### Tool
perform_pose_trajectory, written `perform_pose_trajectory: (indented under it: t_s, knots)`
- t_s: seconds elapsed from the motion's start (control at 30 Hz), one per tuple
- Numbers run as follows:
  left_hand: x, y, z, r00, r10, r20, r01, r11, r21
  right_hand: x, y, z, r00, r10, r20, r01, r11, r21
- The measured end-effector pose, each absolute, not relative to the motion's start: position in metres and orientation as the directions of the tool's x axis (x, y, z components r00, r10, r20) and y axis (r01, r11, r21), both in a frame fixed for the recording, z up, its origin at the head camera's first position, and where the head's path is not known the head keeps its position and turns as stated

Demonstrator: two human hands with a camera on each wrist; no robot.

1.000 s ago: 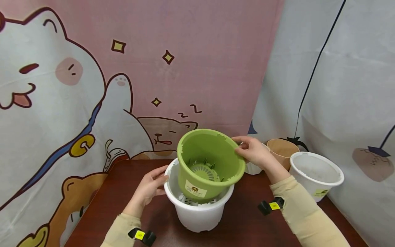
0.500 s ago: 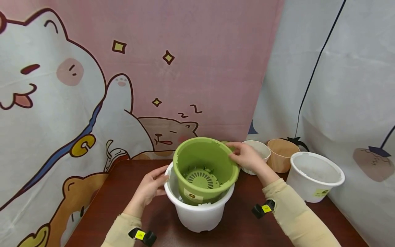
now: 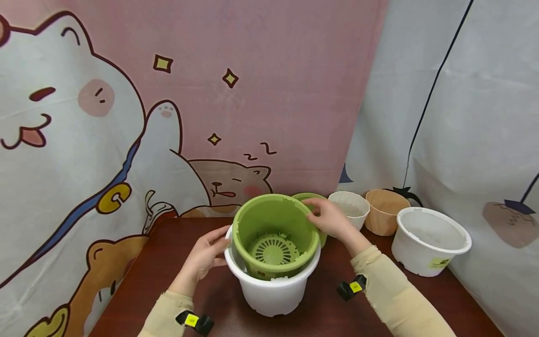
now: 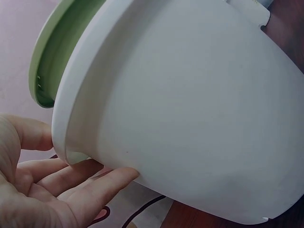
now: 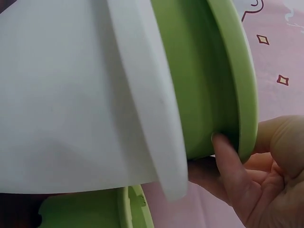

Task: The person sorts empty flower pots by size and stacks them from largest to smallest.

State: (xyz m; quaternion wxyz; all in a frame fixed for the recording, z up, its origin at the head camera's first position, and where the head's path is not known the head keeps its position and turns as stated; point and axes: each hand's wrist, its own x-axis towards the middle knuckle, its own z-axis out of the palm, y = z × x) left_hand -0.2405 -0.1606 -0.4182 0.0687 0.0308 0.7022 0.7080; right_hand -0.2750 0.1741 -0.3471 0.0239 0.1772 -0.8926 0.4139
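Observation:
A green plastic flowerpot (image 3: 269, 217), with slots in its base, sits nested part way in a white plastic flowerpot (image 3: 273, 297) on the table. Its rim stands above the white one, tilted a little toward the front. At the white pot's left rim my left hand (image 3: 201, 258) holds on; in the left wrist view the thumb (image 4: 35, 135) is over the rim and the fingers lie under it along the outer wall. My right hand (image 3: 330, 219) pinches the green pot's right rim, and the right wrist view shows a finger (image 5: 232, 166) tucked beneath that rim.
Behind my right hand stands another green pot (image 3: 323, 239), partly hidden. To its right come a small white pot (image 3: 355, 208), a peach-coloured pot (image 3: 384, 220) and a larger white pot (image 3: 425, 255) near the right edge of the dark red table (image 3: 362, 299). Printed cloth hangs behind.
My right hand has lowered the green pot into the white one, moving down and left, and the green pot now sits more level. The left hand has stayed at the white rim.

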Motion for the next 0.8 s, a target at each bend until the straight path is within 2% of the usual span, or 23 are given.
perform_pose_trajectory:
  t_s: [0.3, 0.8]
  knots:
    - [-0.2399, -0.1608, -0.4168, -0.989, 0.138, -0.047, -0.046, 0.009, 0.999, -0.2758, 0.1708, -0.3526, -0.929, -0.312, 0.2, -0.355, 0.595, -0.721]
    - [-0.2389, -0.1608, -0.4177, -0.987, 0.157, -0.046, -0.043, 0.018, 0.999, -0.2745, 0.1644, -0.3555, -0.933, -0.291, 0.213, -0.36, 0.714, -0.601]
